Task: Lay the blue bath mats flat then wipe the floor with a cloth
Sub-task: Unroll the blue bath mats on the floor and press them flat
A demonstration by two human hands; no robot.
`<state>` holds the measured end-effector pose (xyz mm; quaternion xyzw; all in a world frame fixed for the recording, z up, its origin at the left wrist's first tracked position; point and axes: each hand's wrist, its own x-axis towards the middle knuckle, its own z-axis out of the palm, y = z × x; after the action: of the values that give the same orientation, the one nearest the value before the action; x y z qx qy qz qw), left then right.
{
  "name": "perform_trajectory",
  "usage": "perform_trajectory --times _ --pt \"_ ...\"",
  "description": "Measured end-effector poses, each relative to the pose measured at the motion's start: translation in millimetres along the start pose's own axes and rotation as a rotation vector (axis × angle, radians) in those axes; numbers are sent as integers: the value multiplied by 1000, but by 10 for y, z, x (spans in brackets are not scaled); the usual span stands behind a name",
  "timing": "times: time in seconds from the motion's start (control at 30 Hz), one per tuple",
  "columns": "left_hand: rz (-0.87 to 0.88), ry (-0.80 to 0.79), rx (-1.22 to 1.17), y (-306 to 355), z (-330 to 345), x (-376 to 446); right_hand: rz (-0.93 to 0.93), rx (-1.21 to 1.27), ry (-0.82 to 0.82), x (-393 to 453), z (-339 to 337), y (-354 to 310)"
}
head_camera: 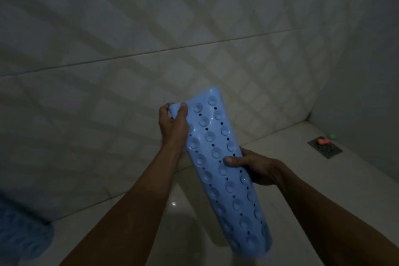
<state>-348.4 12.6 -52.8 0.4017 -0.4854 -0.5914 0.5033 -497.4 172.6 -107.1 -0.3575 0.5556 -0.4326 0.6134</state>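
A blue rubber bath mat (222, 157) is held up in the air in front of me, curled lengthwise, its suction-cup side and rows of small holes facing me. My left hand (172, 125) grips its upper left corner. My right hand (254, 166) clasps its right edge near the middle, thumb on the front. The mat's lower end hangs above the pale tiled floor (190, 222). A fluffy blue thing (19, 231), perhaps another mat, lies at the lower left edge, partly cut off. No cloth is in sight.
A pale tiled wall (151, 28) rises right ahead and meets another wall at the right corner. A square metal floor drain (325, 147) sits in the far right floor, with small pink and green objects (326, 139) beside it. The room is dim.
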Motion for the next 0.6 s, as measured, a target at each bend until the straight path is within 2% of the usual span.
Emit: perform_trajectory --times 0.1,0.17,0.3,0.47,0.6 --pt "-72 -38 41 -221 409 -62 -27 11 85 -168 -337 224" --pt "-124 -25 53 -425 667 -118 -52 18 103 -257 -581 383" --pt "-204 -5 119 -873 1176 -264 -20 20 248 -368 -1148 672" --pt "-359 -158 253 -1453 1614 -533 -4 84 290 -276 -1798 895" --pt "-482 -127 267 -1928 1790 -901 6 115 283 -28 -2168 968"
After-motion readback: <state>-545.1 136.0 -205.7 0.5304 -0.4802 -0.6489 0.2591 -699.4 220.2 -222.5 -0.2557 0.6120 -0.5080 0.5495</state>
